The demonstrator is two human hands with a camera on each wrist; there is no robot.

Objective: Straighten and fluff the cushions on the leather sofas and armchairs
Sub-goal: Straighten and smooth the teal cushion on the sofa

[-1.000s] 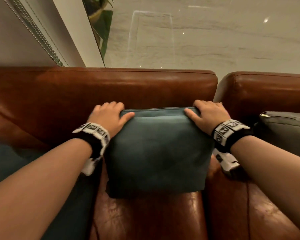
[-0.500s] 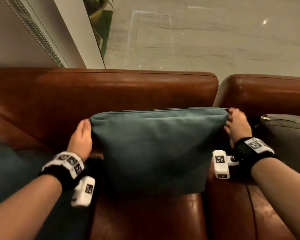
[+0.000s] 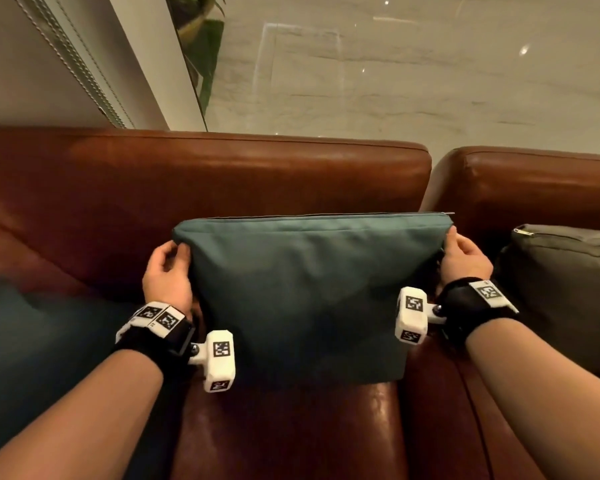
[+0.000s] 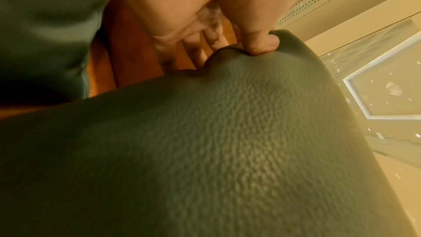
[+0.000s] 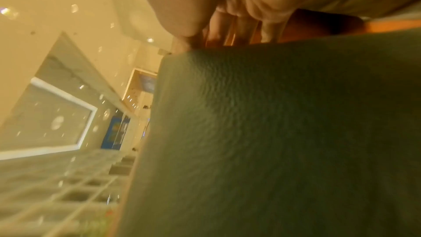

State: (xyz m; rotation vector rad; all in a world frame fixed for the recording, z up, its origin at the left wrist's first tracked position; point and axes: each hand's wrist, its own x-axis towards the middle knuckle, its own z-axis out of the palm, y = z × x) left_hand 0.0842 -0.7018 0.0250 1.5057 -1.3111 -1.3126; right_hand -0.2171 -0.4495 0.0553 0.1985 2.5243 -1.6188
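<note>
A teal cushion point(image 3: 302, 289) stands upright against the back of the brown leather sofa point(image 3: 222, 174), its zip edge on top. My left hand point(image 3: 168, 271) pinches its upper left corner, thumb on the front face and fingers behind, as the left wrist view shows on the cushion point(image 4: 227, 132) under my left hand point(image 4: 227, 42). My right hand point(image 3: 463, 258) pinches the upper right corner. In the right wrist view the cushion point(image 5: 284, 123) fills the frame below my right hand point(image 5: 227, 24), whose fingers reach behind it.
A grey cushion point(image 3: 565, 282) leans in the neighbouring leather armchair point(image 3: 534, 181) at the right. Another teal cushion point(image 3: 49, 341) lies on the sofa seat at the left. Behind the sofa are a polished stone floor point(image 3: 395, 81) and a potted plant point(image 3: 201, 36).
Both hands have slid from the cushion's top edge out to its upper corners and now pinch them. The cushion has been pulled wider and flatter along its top.
</note>
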